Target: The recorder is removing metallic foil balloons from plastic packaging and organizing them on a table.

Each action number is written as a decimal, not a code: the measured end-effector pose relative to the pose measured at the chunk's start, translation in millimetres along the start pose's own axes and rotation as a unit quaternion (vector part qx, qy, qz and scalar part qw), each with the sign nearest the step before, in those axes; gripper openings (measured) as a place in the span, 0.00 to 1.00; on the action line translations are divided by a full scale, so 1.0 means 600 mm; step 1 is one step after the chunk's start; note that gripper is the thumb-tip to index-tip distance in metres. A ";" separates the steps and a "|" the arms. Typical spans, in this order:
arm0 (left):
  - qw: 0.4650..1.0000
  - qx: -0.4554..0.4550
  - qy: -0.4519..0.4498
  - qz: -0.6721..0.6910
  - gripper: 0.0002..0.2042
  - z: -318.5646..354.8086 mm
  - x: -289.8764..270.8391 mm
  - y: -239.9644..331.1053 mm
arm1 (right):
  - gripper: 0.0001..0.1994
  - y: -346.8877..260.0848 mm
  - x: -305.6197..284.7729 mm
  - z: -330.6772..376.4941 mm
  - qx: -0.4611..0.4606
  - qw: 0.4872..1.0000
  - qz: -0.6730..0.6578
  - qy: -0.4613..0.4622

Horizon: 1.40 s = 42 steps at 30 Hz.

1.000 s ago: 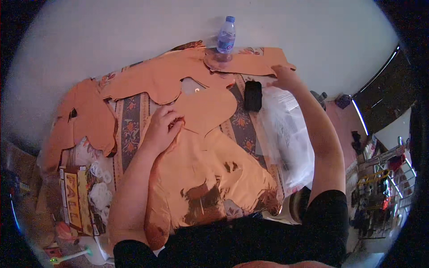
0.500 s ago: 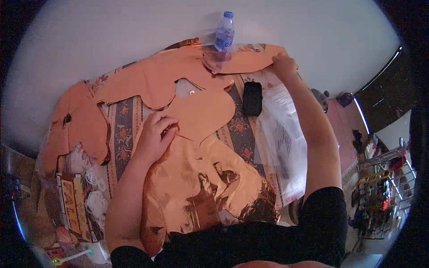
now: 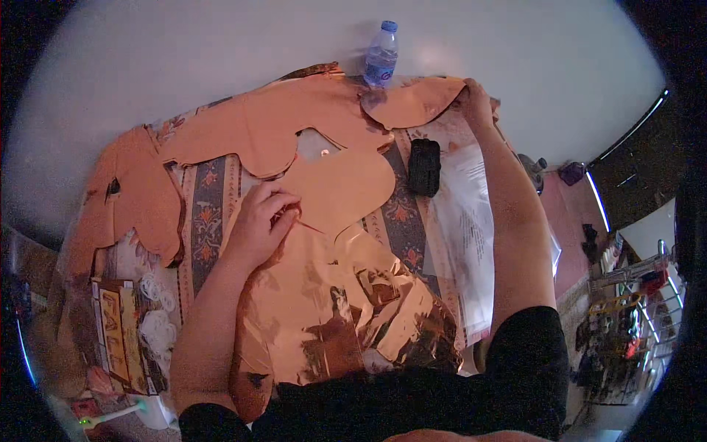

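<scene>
Flat copper-coloured foil balloons [image 3: 213, 132] with rounded outlines lie along the far side of the table. At the far right, my right hand [image 3: 477, 107] has its fingers closed on the end of one flat foil balloon [image 3: 416, 105]. My left hand [image 3: 265, 217] rests near the middle, fingers curled together around a thin reddish straw-like stick [image 3: 313, 227] that juts out to the right. Beneath that hand is a matte heart-shaped foil part [image 3: 342, 184]. Crumpled, shiny copper foil [image 3: 309, 302] spreads from there toward my body.
A water bottle [image 3: 381, 57] stands at the far edge by the wall. A black case [image 3: 424, 168] and clear plastic packaging [image 3: 464, 236] lie on the patterned tablecloth [image 3: 210, 210]. White ribbon coils [image 3: 157, 328] and a printed box [image 3: 118, 331] sit at the left.
The balloon end in my right hand has been drawn up and back, so its near edge now curves more. My left hand stays nearly still; the view has shifted slightly.
</scene>
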State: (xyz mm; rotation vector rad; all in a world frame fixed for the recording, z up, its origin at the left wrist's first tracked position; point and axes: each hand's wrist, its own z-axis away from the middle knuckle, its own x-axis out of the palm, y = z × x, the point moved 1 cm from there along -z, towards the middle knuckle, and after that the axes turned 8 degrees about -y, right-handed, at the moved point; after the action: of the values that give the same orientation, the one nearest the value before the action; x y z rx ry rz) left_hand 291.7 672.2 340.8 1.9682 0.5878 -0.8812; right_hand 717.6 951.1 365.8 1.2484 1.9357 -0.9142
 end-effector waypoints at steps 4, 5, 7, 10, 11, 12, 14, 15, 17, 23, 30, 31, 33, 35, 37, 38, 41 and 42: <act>1.000 0.008 0.006 -0.002 0.09 -0.007 -0.001 0.007 | 0.12 0.042 -0.024 -0.029 -0.045 0.983 0.154 -0.090; 1.000 0.006 0.007 -0.005 0.09 -0.004 -0.002 0.006 | 0.12 0.028 -0.033 -0.033 -0.049 0.983 0.153 -0.092; 1.000 -0.008 0.013 -0.002 0.09 0.005 -0.002 0.004 | 0.13 -0.031 -0.073 -0.033 -0.077 0.974 0.180 -0.114; 1.000 -0.008 0.015 0.009 0.09 0.004 -0.002 0.003 | 0.12 -0.085 -0.129 -0.018 -0.097 0.946 0.291 -0.106; 1.000 -0.003 0.015 0.015 0.08 0.002 -0.002 0.003 | 0.12 -0.094 -0.150 -0.014 -0.096 0.946 0.290 -0.105; 1.000 -0.006 0.015 0.013 0.08 0.003 -0.003 0.003 | 0.11 -0.106 -0.164 -0.013 -0.095 0.940 0.318 -0.080; 1.000 0.021 0.020 -0.007 0.08 0.002 -0.004 0.007 | 0.11 -0.116 -0.188 -0.023 -0.097 0.933 0.341 -0.055; 1.000 0.019 0.021 -0.010 0.08 0.002 -0.005 0.008 | 0.11 -0.108 -0.206 -0.036 -0.106 0.946 0.304 -0.036; 0.998 0.052 0.032 -0.014 0.10 0.001 -0.003 0.004 | 0.12 -0.119 -0.233 -0.048 -0.118 0.958 0.262 -0.019; 0.996 0.021 -0.029 -0.077 0.16 0.010 -0.008 0.015 | 0.09 -0.237 -0.363 -0.021 -0.136 0.984 0.105 0.043; 0.983 0.023 -0.054 -0.173 0.13 0.002 -0.003 0.034 | 0.08 -0.293 -0.440 0.074 -0.227 0.968 0.072 0.078; 0.981 0.018 -0.051 -0.189 0.12 0.001 0.000 0.034 | 0.08 -0.299 -0.449 0.086 -0.239 0.964 0.083 0.085; 0.977 0.009 -0.047 -0.207 0.11 0.004 0.000 0.037 | 0.08 -0.309 -0.464 0.106 -0.253 0.959 0.091 0.093; 0.976 0.008 -0.053 -0.211 0.12 0.002 -0.004 0.038 | 0.08 -0.316 -0.476 0.123 -0.247 0.962 0.061 0.094; 0.975 -0.003 -0.068 -0.210 0.12 -0.002 -0.005 0.034 | 0.08 -0.335 -0.492 0.142 -0.269 0.958 0.063 0.081; 0.975 -0.011 -0.086 -0.207 0.11 -0.006 -0.008 0.032 | 0.08 -0.343 -0.496 0.151 -0.288 0.953 0.069 0.067; 0.985 -0.009 -0.102 -0.138 0.10 -0.014 -0.013 0.031 | 0.10 -0.351 -0.497 0.176 -0.334 0.932 0.117 0.079; 0.985 -0.009 -0.102 -0.138 0.10 -0.017 -0.018 0.030 | 0.10 -0.356 -0.502 0.185 -0.333 0.932 0.118 0.079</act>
State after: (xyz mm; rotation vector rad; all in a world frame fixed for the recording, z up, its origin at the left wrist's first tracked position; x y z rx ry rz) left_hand 300.9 671.1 362.0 1.7779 0.7562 -1.2289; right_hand 636.0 651.3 593.9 1.1157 1.9196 -0.0082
